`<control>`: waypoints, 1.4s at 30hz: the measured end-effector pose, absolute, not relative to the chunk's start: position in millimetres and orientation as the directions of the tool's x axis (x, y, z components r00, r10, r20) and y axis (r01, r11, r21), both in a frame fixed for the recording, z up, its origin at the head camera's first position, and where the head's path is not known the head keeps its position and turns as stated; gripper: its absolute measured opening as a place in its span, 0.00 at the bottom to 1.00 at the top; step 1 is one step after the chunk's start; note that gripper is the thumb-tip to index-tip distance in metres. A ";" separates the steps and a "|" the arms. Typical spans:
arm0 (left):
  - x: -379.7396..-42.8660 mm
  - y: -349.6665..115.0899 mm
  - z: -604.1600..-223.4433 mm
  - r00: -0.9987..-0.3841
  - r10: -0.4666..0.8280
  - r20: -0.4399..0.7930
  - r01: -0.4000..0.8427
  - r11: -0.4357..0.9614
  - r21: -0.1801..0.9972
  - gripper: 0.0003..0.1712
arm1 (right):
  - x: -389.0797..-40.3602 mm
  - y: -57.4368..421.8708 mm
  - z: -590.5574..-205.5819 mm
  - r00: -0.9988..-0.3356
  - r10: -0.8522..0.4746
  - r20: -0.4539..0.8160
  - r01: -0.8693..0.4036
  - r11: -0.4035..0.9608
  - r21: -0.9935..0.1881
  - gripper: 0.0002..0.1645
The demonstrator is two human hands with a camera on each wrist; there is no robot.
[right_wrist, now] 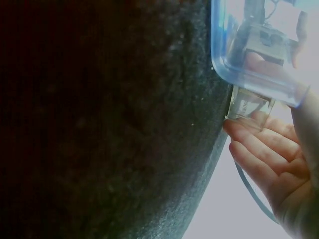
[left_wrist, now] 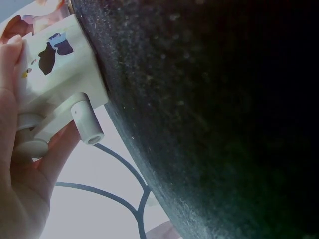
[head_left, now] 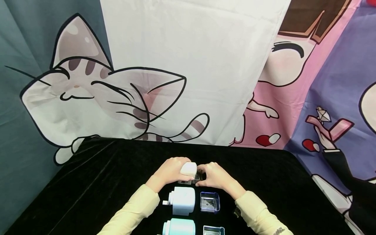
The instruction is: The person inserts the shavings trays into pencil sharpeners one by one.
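A white sharpener point(head_left: 188, 168) is held on or just over the black surface point(head_left: 117, 182), about midway between the far corners and nearer the far edge than the other sharpeners. It is gripped by the left hand point(head_left: 170, 170), with fingers and thumb bent around it. Its side is marked with a small dark, blue and yellow picture point(left_wrist: 50, 52), and a crank handle point(left_wrist: 87, 122) is fitted at one end. A little clear box point(right_wrist: 249, 105) is pinched between the thumb and fingers of the right hand point(head_left: 215, 175), right beside the white sharpener; whether it is pushed in cannot be told. Small marks can be seen on the box, but they are too blurred to be read.

Toward the near edge, a light blue sharpener point(head_left: 183, 199) is set beside a blue-rimmed tray point(head_left: 209, 205). Closer still, a teal sharpener point(head_left: 179, 227) and a clear tray point(head_left: 213, 231) are cut off by the bottom of the head view. Both arms are covered by pale yellow sleeves point(head_left: 138, 207). Past the far edge, a big wall cloth point(head_left: 194, 39) is hung, printed with a smiling cat point(head_left: 73, 94).
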State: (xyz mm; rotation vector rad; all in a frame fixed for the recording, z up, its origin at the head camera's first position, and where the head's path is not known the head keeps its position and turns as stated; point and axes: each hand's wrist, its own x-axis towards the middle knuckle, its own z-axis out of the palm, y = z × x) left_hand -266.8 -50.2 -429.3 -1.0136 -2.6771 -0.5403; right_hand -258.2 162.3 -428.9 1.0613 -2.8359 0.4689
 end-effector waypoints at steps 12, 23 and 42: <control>-266.5 -51.3 -428.6 -0.741 0.582 0.336 0.668 0.690 0.278 0.30 | -259.3 154.9 -425.6 -0.750 -0.635 0.183 -0.660 0.707 -0.254 0.26; -267.2 -50.5 -429.9 -0.744 0.580 0.331 0.664 0.695 0.275 0.29 | -258.5 155.8 -426.9 -0.754 -0.627 0.195 -0.656 0.704 -0.271 0.33; -267.9 -49.3 -430.0 -0.747 0.579 0.326 0.661 0.697 0.277 0.30 | -262.1 169.2 -425.9 -0.792 -0.599 0.118 -0.603 0.735 -0.309 0.34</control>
